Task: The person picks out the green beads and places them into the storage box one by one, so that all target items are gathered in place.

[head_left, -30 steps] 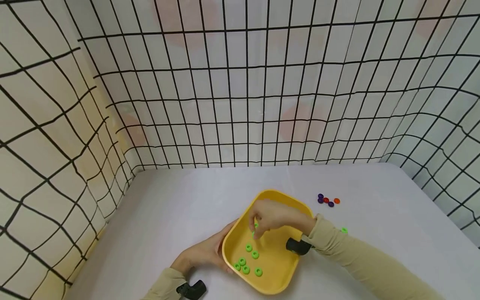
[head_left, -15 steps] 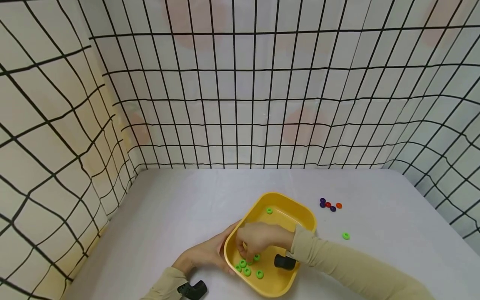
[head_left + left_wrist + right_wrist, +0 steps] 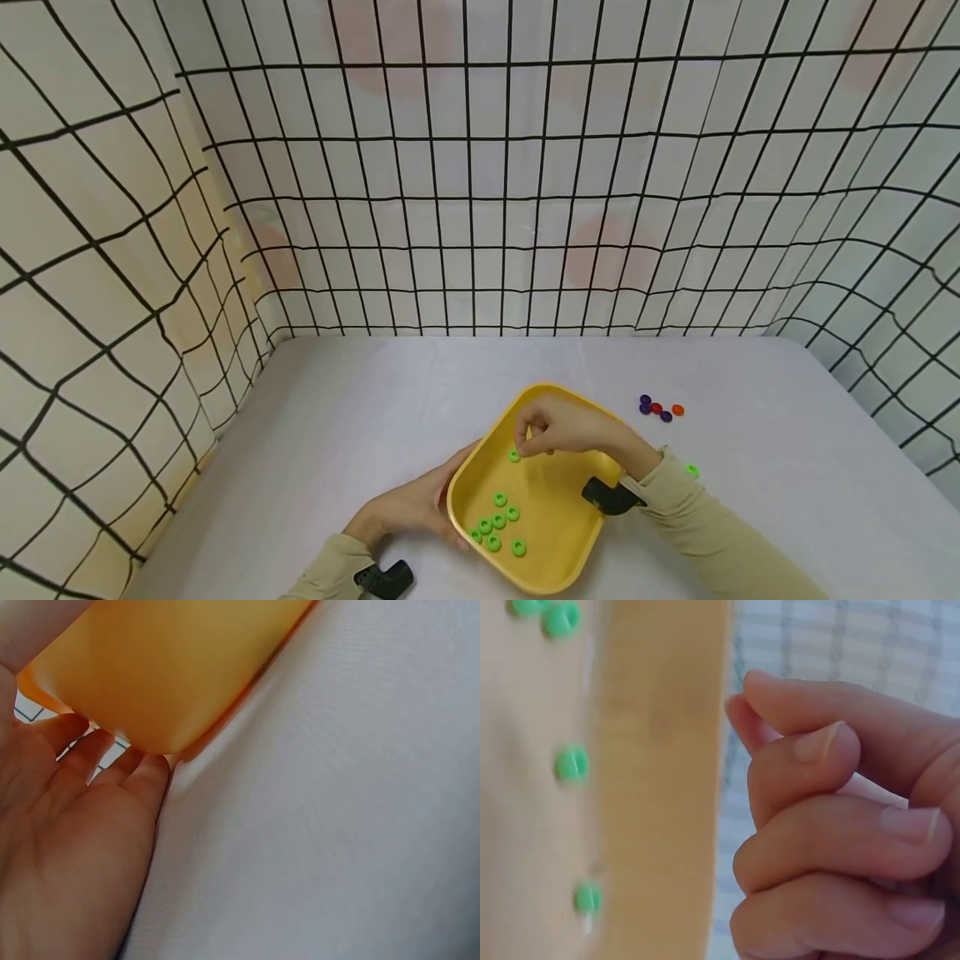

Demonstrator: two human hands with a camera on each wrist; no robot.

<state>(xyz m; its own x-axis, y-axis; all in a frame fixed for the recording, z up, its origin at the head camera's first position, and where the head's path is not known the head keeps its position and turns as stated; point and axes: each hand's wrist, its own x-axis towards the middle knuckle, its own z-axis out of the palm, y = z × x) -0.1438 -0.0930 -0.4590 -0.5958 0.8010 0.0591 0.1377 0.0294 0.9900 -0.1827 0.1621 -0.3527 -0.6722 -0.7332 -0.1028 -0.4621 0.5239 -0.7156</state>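
The work in hand looks like gathering small green rings into the yellow tray, which sits low and centre in the head view on the white table. To do this well, I judge, each ring should be let go low over the tray floor so it does not bounce over the rim, and the tray should be kept from sliding while the other hand works above it.

The right hand hovers over the upper part of the tray, fingers curled tightly together with the thumb tucked against them (the right wrist view shows the same closed curl). Whether anything is pinched inside, I cannot tell; nothing green shows between the fingertips. One loose ring lies on the tray floor just below and left of that hand, and a cluster of rings sits lower in the tray.

The left hand lies relaxed and flat against the tray's left wall, fingers straight and touching the yellow side, palm on the table.

To the right of the tray one stray green ring rests on the table; further up lie a few purple and orange-red rings.
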